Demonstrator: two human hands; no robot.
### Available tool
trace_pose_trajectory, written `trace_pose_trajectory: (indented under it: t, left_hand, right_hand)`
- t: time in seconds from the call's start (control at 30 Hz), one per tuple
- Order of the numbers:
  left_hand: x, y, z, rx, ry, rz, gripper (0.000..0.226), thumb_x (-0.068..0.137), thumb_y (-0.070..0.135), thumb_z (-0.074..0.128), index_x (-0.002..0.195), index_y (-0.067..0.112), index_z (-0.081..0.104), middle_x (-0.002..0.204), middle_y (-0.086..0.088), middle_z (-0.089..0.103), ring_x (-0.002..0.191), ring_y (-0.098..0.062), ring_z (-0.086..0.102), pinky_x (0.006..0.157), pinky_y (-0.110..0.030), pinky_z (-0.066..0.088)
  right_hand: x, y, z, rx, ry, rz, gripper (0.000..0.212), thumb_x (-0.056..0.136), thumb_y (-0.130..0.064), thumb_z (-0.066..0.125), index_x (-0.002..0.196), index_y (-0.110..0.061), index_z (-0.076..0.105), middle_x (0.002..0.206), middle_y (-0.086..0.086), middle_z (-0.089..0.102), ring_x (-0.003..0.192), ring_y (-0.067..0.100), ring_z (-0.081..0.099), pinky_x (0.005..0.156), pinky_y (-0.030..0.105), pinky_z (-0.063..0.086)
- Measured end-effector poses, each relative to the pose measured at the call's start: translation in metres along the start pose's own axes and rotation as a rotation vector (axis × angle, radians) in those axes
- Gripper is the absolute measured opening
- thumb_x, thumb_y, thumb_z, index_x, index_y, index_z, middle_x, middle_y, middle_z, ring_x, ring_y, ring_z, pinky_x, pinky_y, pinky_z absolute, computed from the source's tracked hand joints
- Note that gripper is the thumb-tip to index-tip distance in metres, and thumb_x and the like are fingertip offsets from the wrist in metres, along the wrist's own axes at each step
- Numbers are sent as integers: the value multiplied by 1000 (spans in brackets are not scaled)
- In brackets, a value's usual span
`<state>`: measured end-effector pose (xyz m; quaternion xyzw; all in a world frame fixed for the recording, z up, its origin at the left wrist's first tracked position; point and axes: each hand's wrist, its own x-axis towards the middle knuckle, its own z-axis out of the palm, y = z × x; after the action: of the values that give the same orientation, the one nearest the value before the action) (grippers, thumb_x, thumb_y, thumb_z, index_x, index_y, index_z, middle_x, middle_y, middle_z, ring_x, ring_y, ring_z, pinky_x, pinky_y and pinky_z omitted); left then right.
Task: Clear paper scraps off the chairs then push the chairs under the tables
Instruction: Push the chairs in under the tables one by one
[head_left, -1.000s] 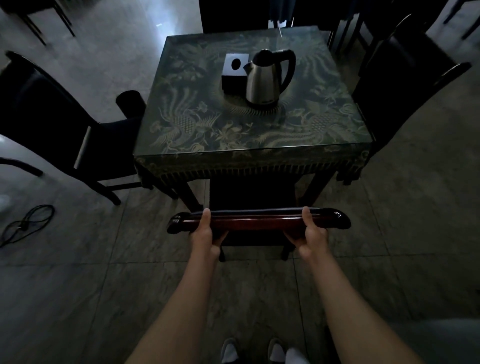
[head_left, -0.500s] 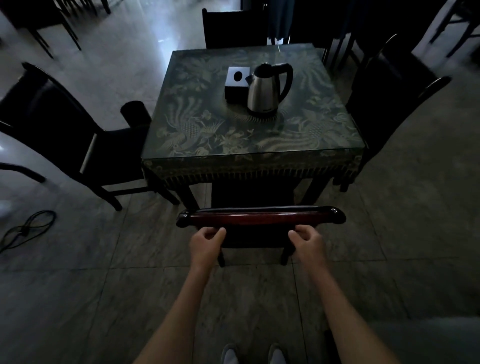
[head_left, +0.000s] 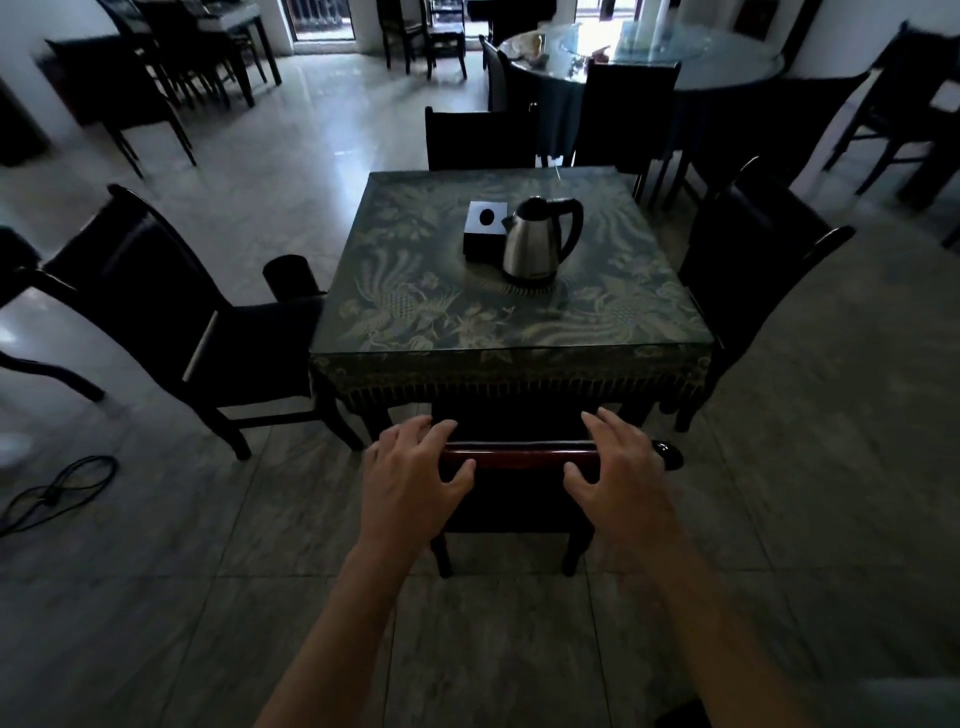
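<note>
A dark wooden chair (head_left: 519, 453) stands right in front of me, its seat tucked under the square table (head_left: 511, 358) with the patterned green cloth. My left hand (head_left: 410, 478) and my right hand (head_left: 621, 475) hover with spread, relaxed fingers over the two ends of its reddish top rail, and they hold nothing. A second dark chair (head_left: 171, 322) stands pulled out at the table's left side. A third chair (head_left: 748, 270) sits close at the right side, and a fourth (head_left: 480, 139) at the far side. No paper scraps show on any seat.
A steel kettle (head_left: 540, 241) and a black tissue box (head_left: 484, 234) stand on the table. A black bin (head_left: 289, 275) sits by the left chair. A cable (head_left: 57, 491) lies on the tiled floor at left. A round glass table (head_left: 727, 67) and more chairs fill the back.
Both hands have let go of the near chair's top rail and opened above it. The view has lifted, bringing the back of the room into sight.
</note>
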<state>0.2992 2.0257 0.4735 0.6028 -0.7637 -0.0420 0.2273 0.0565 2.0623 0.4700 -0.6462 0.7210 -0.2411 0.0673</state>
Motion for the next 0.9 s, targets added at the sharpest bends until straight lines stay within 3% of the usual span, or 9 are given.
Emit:
trace_pose_trajectory:
  t: [0.27,0.5,0.9]
  left_hand:
    - [-15,-45,-29,0,33,-61,55,80,53,62,129,29,55,126,3,58,118,-19,52,96,-40,43]
    - [-35,-127,-65,27,71,-193,54,80,55,59,126,28,57,124,2,60,115,-20,54,92,-40,47]
    - [-59,-255,-123,56,188,-548,63,74,61,49,127,28,57,124,2,59,111,-25,55,91,-42,49]
  right_hand:
    - [6,-53,16,22,-10,-75,62,79,-42,62,135,-15,53,136,7,55,127,28,47,101,49,41]
    - [20,-141,56,38,-104,-240,63,85,-39,65,140,-16,47,142,4,49,133,24,40,107,45,34]
    - [61,-297,138,91,-326,-525,64,87,-40,63,144,-18,42,150,7,41,139,27,34,111,45,31]
